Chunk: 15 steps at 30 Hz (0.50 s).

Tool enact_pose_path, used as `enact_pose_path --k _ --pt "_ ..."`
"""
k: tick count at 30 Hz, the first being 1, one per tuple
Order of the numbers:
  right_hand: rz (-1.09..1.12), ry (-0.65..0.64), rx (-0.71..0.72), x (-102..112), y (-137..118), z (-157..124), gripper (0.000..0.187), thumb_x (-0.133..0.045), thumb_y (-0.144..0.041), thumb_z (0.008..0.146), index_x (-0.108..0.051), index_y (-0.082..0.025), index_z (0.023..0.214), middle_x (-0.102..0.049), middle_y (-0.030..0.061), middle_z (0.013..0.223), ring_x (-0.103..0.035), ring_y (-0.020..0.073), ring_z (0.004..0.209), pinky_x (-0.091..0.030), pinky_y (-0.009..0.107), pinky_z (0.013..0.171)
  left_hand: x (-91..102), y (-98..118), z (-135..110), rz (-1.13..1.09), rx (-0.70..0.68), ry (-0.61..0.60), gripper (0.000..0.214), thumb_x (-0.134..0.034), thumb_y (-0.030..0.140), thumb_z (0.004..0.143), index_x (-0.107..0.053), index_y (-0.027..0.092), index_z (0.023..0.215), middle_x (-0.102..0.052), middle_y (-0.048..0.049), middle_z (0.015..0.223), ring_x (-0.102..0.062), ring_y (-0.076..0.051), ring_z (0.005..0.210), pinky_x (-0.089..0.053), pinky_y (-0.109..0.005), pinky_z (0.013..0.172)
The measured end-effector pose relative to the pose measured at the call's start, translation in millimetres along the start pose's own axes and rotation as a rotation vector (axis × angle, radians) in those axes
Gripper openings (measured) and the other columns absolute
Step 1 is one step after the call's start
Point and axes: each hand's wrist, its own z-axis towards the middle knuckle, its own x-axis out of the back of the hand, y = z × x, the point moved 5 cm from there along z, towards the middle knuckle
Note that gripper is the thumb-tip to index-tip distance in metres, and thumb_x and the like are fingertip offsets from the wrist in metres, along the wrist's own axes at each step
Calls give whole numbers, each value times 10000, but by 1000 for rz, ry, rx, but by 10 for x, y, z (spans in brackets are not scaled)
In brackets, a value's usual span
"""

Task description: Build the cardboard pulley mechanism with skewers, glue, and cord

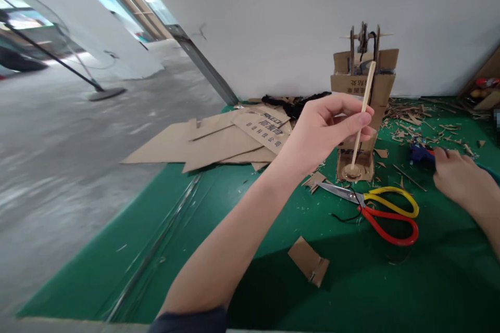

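Observation:
My left hand (332,122) pinches a thin wooden stick (364,101) between thumb and fingers, closed on it and holding it slightly tilted. The stick's lower end meets a round cardboard disc (350,171) with a shiny, wet-looking ring, at the foot of a tall cardboard structure (385,91). At the right, my right hand (455,174) is closed around what looks like a blue glue gun (422,154) with a red part; blur hides its details. Scissors (365,199) with one yellow and one red handle lie open just in front of the disc.
Flat cardboard sheets (222,143) are stacked on the green mat (219,239) at left. Cardboard scraps (410,119) litter the back right, near a box (482,86). A small cardboard piece (308,260) lies in front. The white wall (273,26) borders the back.

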Motion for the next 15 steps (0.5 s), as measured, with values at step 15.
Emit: enact_pose_path --k 15 --pt "703 368 -141 -56 116 125 408 -566 -354 882 -628 -164 1239 -674 131 949 -650 288 839 -507 381 697 138 112 21 253 -153 196 69 -741 287 843 -714 225 852 -717 15 756 -729 -137 707 -661 -275 690"
